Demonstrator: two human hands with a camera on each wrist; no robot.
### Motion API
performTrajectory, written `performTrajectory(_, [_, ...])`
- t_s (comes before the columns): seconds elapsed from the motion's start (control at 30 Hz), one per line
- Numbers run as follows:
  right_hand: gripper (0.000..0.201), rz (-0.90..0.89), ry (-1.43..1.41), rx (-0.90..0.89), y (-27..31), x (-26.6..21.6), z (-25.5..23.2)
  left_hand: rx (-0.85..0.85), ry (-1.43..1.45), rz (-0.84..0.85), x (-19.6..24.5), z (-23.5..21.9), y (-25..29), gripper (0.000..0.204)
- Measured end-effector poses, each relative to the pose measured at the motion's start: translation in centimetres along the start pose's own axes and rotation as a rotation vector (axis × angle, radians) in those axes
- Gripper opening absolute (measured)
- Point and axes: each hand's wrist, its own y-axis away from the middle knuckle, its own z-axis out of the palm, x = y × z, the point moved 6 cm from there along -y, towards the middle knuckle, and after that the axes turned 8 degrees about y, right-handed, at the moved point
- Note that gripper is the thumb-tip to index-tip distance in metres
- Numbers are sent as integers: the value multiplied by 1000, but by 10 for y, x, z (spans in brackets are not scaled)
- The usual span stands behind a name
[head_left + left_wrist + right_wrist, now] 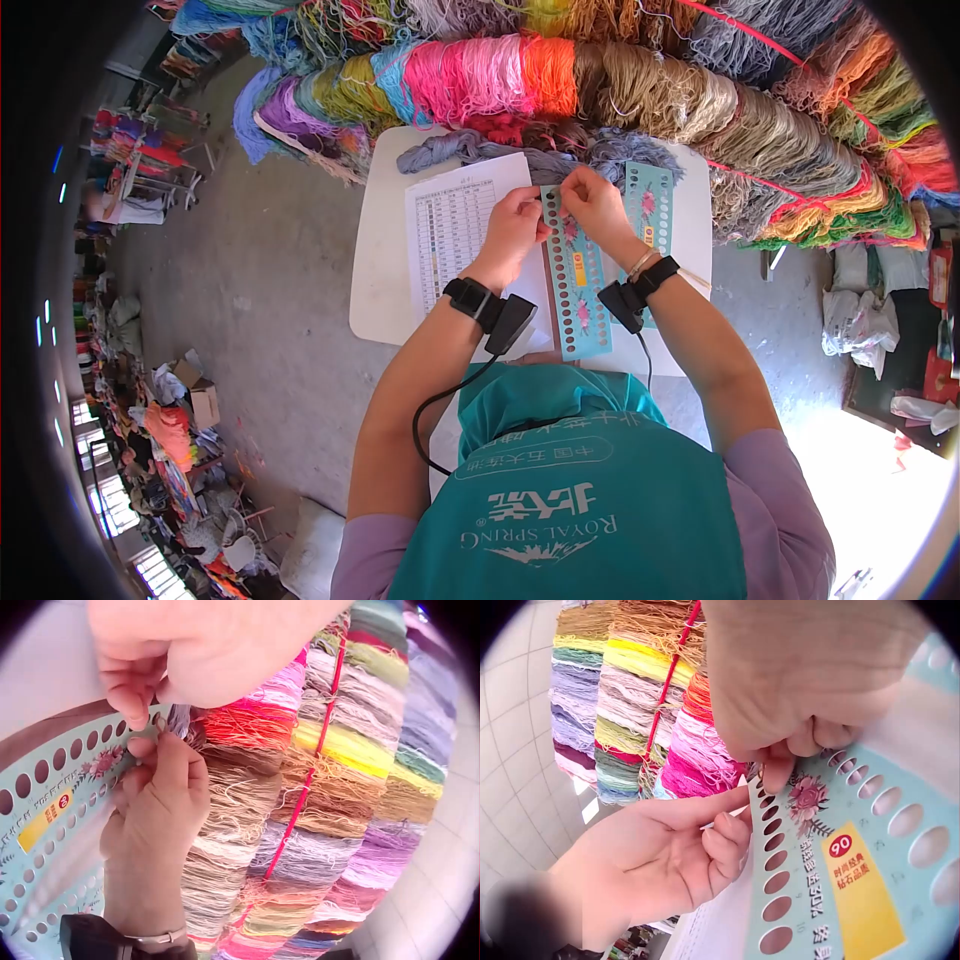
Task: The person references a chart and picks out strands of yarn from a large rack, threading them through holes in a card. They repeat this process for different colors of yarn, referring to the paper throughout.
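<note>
A light blue thread card with rows of punched holes, a flower print and a yellow label lies lengthwise before the person. At its far end the left hand grips the card's left edge, fingers curled. Close beside it, the right hand pinches a thin tan thread at an end hole, where a small loop shows in the left wrist view. The two hands' fingertips nearly meet there. Part of the thread is hidden behind the fingers. A second punched card lies to the right, partly behind the right hand.
A printed chart sheet lies on the white table, left of the card. Grey-blue yarn is heaped along the table's far side. Beyond it hang thick rows of coloured thread skeins. Boxes and bags stand at the left.
</note>
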Motion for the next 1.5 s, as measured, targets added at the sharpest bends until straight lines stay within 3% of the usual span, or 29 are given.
performTrajectory(0.13, [5,-58,14,14,2,1,2,-3,-114,59,5,-1,-8,22])
performTrajectory(0.43, [5,56,-214,-36,9,10,5,-48,-106,44,3,2,-14,15])
performTrajectory(0.53, [12,78,-159,-70,7,13,8,6,-266,105,7,-2,-11,14])
performTrajectory(0.67, [28,113,209,-102,4,2,7,41,-301,194,11,-18,-5,14])
performTrajectory(0.73, [35,84,373,-85,6,-13,5,-91,-146,120,14,-10,2,15])
performTrajectory(0.87, [40,145,349,-107,0,-1,9,-259,-26,-50,10,-3,9,18])
performTrajectory(0.97, [44,225,158,-165,-5,9,9,-120,4,-11,6,-7,2,19])
performTrajectory(1.07, [42,135,31,-165,-5,14,4,-176,-210,80,11,9,-2,20])
performTrajectory(1.17, [39,134,-176,-198,4,11,2,-173,-586,311,11,18,-8,20])
performTrajectory(1.2, [37,127,-178,-196,8,-1,0,-132,-806,402,16,20,-10,20])
performTrajectory(1.3, [41,123,-168,-270,7,5,4,-102,-958,559,23,23,-7,18])
performTrajectory(1.4, [47,252,-166,-303,9,12,1,-207,193,-164,-8,13,-11,16])
performTrajectory(1.5, [47,223,-103,-288,9,7,1,-336,666,-360,-8,4,3,16])
